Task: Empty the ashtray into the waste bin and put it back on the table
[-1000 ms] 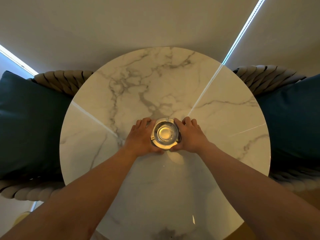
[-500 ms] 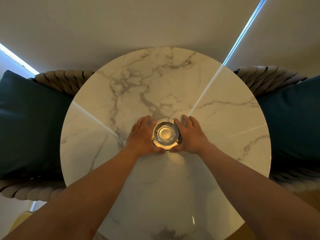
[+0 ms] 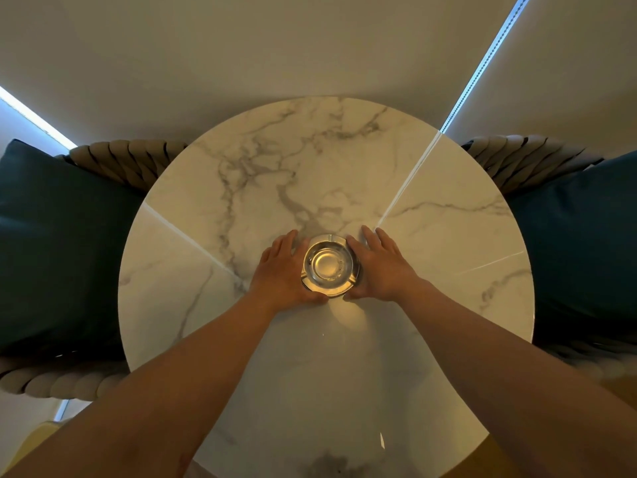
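Note:
A round metal ashtray (image 3: 329, 265) with an empty, shiny bowl rests near the middle of the round white marble table (image 3: 344, 160). My left hand (image 3: 282, 270) lies flat on the tabletop against the ashtray's left side, fingers straight. My right hand (image 3: 381, 267) lies flat on its right side, fingers spread and angled away from the rim. Both thumbs sit by the ashtray's near edge. Neither hand wraps around it. No waste bin is in view.
A woven rope chair with a dark teal cushion (image 3: 62, 243) stands at the table's left, and another chair with a dark teal cushion (image 3: 579, 243) at its right. A plain wall rises behind the table. Bright light strips reflect across the marble.
The fingers of both hands, curled around the ashtray a second ago, have straightened and spread flat on the table. The ashtray has stayed in place.

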